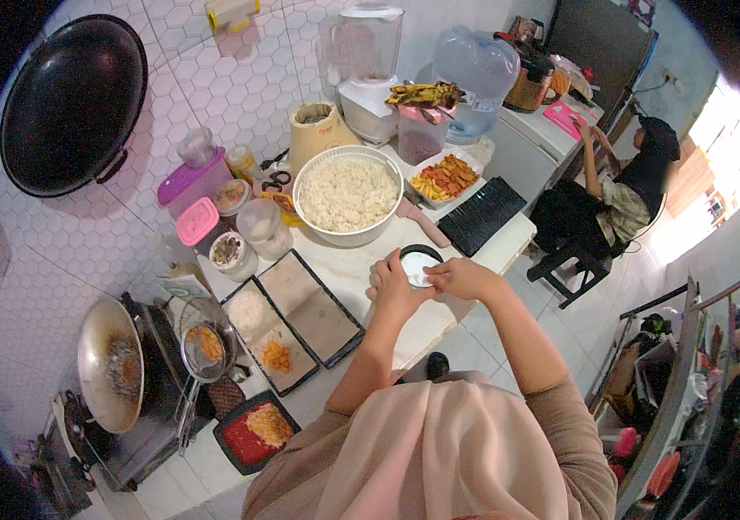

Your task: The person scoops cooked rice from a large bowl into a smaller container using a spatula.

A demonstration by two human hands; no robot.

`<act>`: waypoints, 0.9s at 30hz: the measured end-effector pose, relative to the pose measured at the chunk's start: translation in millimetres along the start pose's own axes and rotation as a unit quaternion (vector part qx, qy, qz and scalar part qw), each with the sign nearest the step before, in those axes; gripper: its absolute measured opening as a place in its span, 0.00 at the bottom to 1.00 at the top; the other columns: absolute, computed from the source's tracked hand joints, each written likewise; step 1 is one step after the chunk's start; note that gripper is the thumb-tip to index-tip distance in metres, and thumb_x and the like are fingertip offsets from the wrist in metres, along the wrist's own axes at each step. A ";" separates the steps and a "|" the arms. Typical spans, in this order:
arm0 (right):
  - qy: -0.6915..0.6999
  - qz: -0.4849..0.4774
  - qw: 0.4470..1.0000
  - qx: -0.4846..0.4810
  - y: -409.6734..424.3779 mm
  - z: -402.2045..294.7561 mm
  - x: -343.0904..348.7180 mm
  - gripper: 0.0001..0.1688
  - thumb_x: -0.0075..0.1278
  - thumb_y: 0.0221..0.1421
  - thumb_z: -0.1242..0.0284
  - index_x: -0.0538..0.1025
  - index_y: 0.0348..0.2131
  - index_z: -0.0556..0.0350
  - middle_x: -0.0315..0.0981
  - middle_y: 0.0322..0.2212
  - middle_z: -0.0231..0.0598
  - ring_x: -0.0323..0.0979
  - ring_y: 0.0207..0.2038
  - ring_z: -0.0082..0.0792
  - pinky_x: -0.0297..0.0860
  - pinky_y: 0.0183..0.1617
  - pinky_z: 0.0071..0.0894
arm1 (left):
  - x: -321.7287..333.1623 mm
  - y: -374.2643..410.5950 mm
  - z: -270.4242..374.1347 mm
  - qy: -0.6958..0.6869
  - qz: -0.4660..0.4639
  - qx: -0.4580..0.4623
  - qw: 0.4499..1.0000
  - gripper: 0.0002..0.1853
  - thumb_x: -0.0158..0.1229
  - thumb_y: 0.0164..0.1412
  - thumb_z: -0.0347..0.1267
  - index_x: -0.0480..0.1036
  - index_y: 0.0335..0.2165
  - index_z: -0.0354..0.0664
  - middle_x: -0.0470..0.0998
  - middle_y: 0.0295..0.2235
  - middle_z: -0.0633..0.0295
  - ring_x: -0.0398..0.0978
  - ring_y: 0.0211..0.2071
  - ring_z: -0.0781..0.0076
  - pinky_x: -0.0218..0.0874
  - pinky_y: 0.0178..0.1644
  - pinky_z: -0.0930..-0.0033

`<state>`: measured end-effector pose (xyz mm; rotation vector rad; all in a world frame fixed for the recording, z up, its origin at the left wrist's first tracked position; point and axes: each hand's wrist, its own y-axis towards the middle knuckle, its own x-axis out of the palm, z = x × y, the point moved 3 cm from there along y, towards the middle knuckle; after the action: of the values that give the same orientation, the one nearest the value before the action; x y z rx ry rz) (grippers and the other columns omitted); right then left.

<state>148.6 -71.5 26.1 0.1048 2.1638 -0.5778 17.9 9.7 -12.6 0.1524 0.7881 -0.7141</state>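
Note:
Both my hands are at a small round bowl [416, 265] with a dark far rim and something white inside, over the near edge of the counter. My left hand [397, 283] curves around its left side, thumb near the rim. From the right, my right hand [464, 276] grips the edge, fingertips reaching over the white inside. Left of them lie two black-edged, paper-lined trays. A mound of rice [247, 309] and shredded orange food [277, 356] sit on the nearer tray [292, 380]; the other tray [311, 305] is bare. Behind my hands stands a white basket of cooked rice [348, 195].
A pink-handled knife [431, 227] lies between the basket and a black wrapped package [483, 214]. Behind that is a dish of sliced food [444, 179]. A wok [110, 364] and strainer [204, 354] occupy the stove side. Another person [617, 182] sits on the right.

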 end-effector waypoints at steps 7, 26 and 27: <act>-0.048 0.019 0.998 0.029 -4.7 -9.9 9.6 0.24 0.47 0.53 0.56 0.73 0.49 0.38 0.76 0.37 0.44 0.74 0.38 0.46 0.69 0.44 0.39 | 2.3 4.4 -1.4 0.021 0.010 0.016 1.000 0.59 0.72 0.32 0.42 0.45 0.60 0.44 0.54 0.51 0.49 0.53 0.54 0.47 0.49 0.53 0.41; 0.292 0.209 0.927 0.107 -36.9 25.2 1.7 0.34 0.52 0.55 0.62 0.60 0.58 0.49 0.70 0.24 0.41 0.67 0.27 0.28 0.65 0.34 0.30 | 22.6 24.4 -13.9 -0.035 0.103 0.083 0.991 0.35 0.52 0.51 0.23 0.50 0.58 0.36 0.56 0.54 0.38 0.53 0.58 0.44 0.44 0.61 0.51; 0.300 0.207 0.926 0.103 -36.4 26.0 1.3 0.34 0.53 0.55 0.62 0.61 0.57 0.49 0.70 0.24 0.40 0.67 0.27 0.28 0.65 0.34 0.30 | 17.4 24.2 -10.4 -0.112 0.108 0.089 0.984 0.35 0.50 0.51 0.22 0.49 0.58 0.35 0.56 0.54 0.37 0.54 0.58 0.43 0.45 0.61 0.52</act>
<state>156.9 -115.5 25.0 0.9384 2.5415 -0.5678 35.6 22.8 -35.3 0.3091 0.4822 -0.5831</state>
